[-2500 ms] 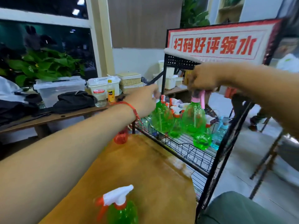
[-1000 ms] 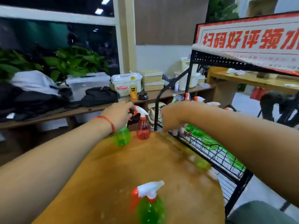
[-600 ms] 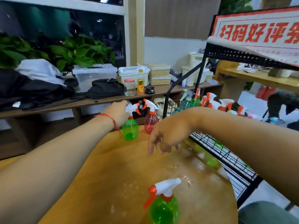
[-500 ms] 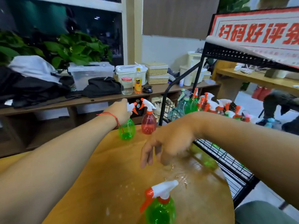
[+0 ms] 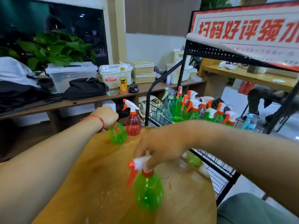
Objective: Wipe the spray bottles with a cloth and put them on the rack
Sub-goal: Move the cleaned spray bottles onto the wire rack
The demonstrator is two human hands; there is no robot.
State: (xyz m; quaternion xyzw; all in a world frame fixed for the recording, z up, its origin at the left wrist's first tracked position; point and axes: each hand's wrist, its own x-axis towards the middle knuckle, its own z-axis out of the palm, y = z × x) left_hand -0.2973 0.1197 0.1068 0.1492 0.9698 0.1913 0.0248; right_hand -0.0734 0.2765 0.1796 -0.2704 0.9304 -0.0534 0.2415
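A person's right hand (image 5: 161, 147), hanging loose above the table half a second earlier, had dropped onto the near green spray bottle (image 5: 148, 191) and pinched its white sprayer head. That bottle stood upright near the front edge of the round wooden table (image 5: 97, 167). The left hand (image 5: 106, 114) stayed curled over the far green spray bottle (image 5: 118, 135) at the back edge, just beside a red spray bottle (image 5: 133, 125). No cloth showed, so wiping probably had to come before the crowded wire rack (image 5: 215, 162) alongside.
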